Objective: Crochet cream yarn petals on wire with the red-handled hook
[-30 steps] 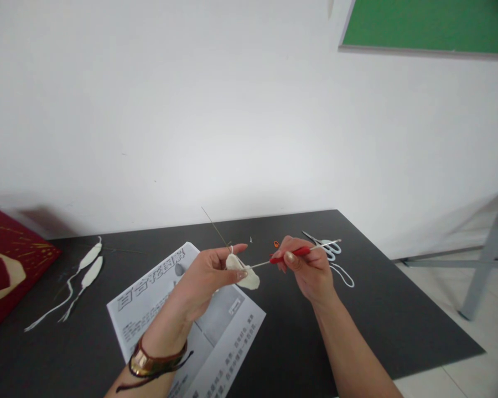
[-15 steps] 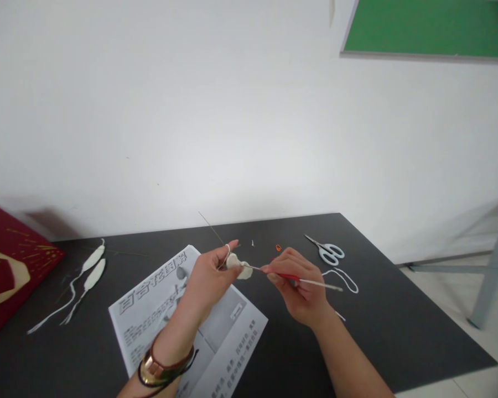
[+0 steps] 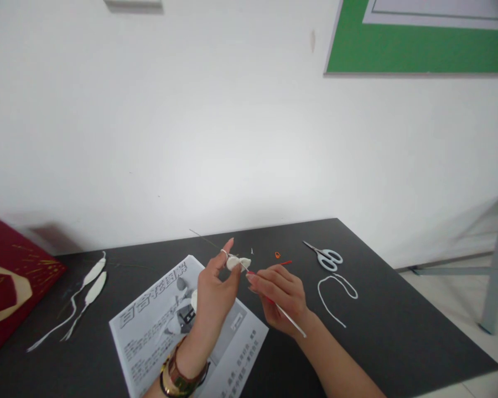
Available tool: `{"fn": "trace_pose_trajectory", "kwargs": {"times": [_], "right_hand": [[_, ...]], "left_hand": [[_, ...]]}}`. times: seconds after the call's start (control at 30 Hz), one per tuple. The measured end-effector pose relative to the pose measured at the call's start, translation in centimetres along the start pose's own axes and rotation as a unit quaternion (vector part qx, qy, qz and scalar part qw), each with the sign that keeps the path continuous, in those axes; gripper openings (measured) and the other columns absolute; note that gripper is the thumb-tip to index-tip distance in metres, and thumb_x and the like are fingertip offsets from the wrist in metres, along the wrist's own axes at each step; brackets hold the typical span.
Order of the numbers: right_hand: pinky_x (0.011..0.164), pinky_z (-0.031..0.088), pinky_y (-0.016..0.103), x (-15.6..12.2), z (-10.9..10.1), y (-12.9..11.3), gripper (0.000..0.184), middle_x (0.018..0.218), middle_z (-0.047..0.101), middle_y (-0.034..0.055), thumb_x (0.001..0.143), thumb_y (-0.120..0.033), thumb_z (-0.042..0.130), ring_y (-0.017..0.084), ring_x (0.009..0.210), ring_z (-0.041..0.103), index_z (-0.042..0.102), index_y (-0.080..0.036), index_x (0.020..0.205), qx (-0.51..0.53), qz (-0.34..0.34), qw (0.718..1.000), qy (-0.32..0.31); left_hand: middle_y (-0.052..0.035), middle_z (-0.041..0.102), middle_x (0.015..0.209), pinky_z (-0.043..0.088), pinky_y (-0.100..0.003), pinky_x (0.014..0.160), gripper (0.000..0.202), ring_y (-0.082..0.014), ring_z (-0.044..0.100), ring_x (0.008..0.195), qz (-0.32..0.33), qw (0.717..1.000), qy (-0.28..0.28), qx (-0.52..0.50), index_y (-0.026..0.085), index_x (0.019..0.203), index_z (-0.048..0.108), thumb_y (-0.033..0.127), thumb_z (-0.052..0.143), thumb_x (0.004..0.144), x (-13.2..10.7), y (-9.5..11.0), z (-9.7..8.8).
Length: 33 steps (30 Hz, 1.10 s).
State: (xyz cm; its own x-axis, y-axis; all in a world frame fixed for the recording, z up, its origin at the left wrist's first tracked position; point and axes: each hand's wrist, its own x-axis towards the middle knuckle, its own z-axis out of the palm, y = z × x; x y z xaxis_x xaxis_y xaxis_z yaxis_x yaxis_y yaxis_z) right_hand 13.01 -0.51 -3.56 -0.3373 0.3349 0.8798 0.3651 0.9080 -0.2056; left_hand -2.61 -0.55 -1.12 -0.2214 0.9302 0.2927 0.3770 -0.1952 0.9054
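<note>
Pinched in my left hand [image 3: 218, 282] is a small white crochet piece [image 3: 244, 262], with yarn looped round the raised index finger. A thin wire [image 3: 201, 236] sticks out past that hand to the upper left. My right hand [image 3: 280, 296] closes round a crochet hook [image 3: 290, 320] with a red grip and a pale shaft. The hook's tip meets the white piece; whether it passes through a stitch is too small to tell. Beneath my left forearm lies a printed pattern sheet [image 3: 145, 331].
Scissors [image 3: 326, 257], a white yarn strand [image 3: 321, 290], a small orange stitch marker [image 3: 278, 255] and a thin red stick [image 3: 284, 262] lie to the right on the black table [image 3: 398, 331]. Two white crocheted petals [image 3: 94, 287] with tails lie left, beside a red box [image 3: 8, 287].
My right hand has moved left and slightly down, bringing the hook closer to my left hand and tilting it more steeply. The white piece has turned. The view has tilted up slightly.
</note>
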Motion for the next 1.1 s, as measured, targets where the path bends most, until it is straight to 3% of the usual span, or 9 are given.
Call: {"fn": "trace_pose_trajectory", "kwargs": {"times": [0.2,0.33,0.57,0.7,0.8,0.87,0.93,1.0,1.1], "right_hand": [[0.064,0.053,0.033,-0.3,0.3,0.1,0.048,0.092,0.07,0.0105,0.078,-0.004,0.057,0.019,0.078,0.062,0.052,-0.016,0.124,-0.025,-0.032,0.999,-0.009],[0.066,0.052,0.033,-0.1,0.2,0.0,0.044,0.093,0.07,0.0108,0.079,-0.005,0.055,0.019,0.079,0.063,0.055,-0.017,0.122,-0.014,-0.027,1.0,-0.002],[0.071,0.051,0.034,1.0,-0.2,0.1,0.04,0.093,0.071,0.0054,0.079,0.0,0.052,0.016,0.079,0.063,0.063,-0.025,0.108,0.1,0.084,0.989,0.065],[0.072,0.051,0.035,0.9,-0.3,0.1,0.041,0.096,0.071,0.0054,0.08,-0.001,0.053,0.017,0.081,0.063,0.061,-0.026,0.111,0.099,0.068,0.991,0.065],[0.072,0.053,0.035,0.4,-0.2,0.0,0.041,0.101,0.07,0.0084,0.082,-0.006,0.051,0.018,0.086,0.062,0.057,-0.023,0.119,0.04,0.014,0.998,0.042],[0.072,0.053,0.036,0.0,-0.1,-0.1,0.043,0.103,0.069,0.0105,0.083,-0.008,0.051,0.02,0.088,0.062,0.053,-0.019,0.124,-0.026,-0.016,0.999,0.012],[0.071,0.053,0.036,-0.3,0.0,-0.3,0.045,0.101,0.07,0.0113,0.082,-0.008,0.053,0.021,0.086,0.062,0.052,-0.017,0.126,-0.074,-0.021,0.997,-0.005],[0.069,0.053,0.035,-0.3,0.0,-0.4,0.045,0.098,0.07,0.0109,0.081,-0.007,0.054,0.02,0.084,0.062,0.053,-0.016,0.124,-0.078,-0.015,0.997,-0.002],[0.067,0.052,0.033,-0.1,-0.1,-0.3,0.04,0.094,0.07,0.0098,0.081,-0.007,0.053,0.019,0.08,0.062,0.056,-0.017,0.119,-0.039,-0.007,0.999,0.019]], "left_hand": [[-0.0022,0.07,0.093,0.043,-0.03,0.083,0.045,-0.0184,0.061,0.085,-0.016,0.997,0.009,-0.078,0.022,0.114,0.064,0.023,0.066,0.069,0.4,-0.2,-0.1],[0.0015,0.067,0.077,0.042,-0.029,0.085,0.052,-0.0146,0.06,0.078,-0.043,0.982,-0.003,-0.184,0.021,0.119,0.061,0.019,0.069,0.068,0.3,0.0,0.1],[0.0036,0.064,0.075,0.043,-0.025,0.079,0.058,-0.0103,0.059,0.073,-0.107,0.924,-0.056,-0.364,0.024,0.121,0.058,0.014,0.073,0.065,0.0,0.6,0.4],[0.0028,0.064,0.073,0.042,-0.025,0.081,0.059,-0.011,0.06,0.074,-0.142,0.89,-0.098,-0.423,0.022,0.121,0.058,0.011,0.072,0.065,0.5,0.5,0.2],[0.0017,0.064,0.074,0.043,-0.026,0.08,0.058,-0.011,0.06,0.072,-0.163,0.877,-0.114,-0.438,0.021,0.121,0.058,0.011,0.072,0.065,0.6,0.4,0.1],[0.0018,0.065,0.075,0.043,-0.026,0.079,0.057,-0.0107,0.059,0.07,-0.161,0.89,-0.092,-0.415,0.022,0.121,0.059,0.013,0.072,0.066,0.4,0.3,0.2],[0.0022,0.065,0.075,0.042,-0.028,0.084,0.055,-0.0114,0.059,0.073,-0.123,0.925,-0.05,-0.356,0.024,0.119,0.061,0.015,0.072,0.066,0.3,0.3,0.3],[0.0028,0.064,0.074,0.039,-0.03,0.092,0.052,-0.013,0.059,0.078,-0.071,0.955,-0.021,-0.287,0.025,0.116,0.063,0.016,0.072,0.066,0.2,0.3,0.3],[0.0032,0.063,0.073,0.037,-0.033,0.096,0.048,-0.0145,0.058,0.082,-0.036,0.97,-0.02,-0.24,0.026,0.112,0.066,0.016,0.072,0.065,0.5,0.2,0.1]]}}
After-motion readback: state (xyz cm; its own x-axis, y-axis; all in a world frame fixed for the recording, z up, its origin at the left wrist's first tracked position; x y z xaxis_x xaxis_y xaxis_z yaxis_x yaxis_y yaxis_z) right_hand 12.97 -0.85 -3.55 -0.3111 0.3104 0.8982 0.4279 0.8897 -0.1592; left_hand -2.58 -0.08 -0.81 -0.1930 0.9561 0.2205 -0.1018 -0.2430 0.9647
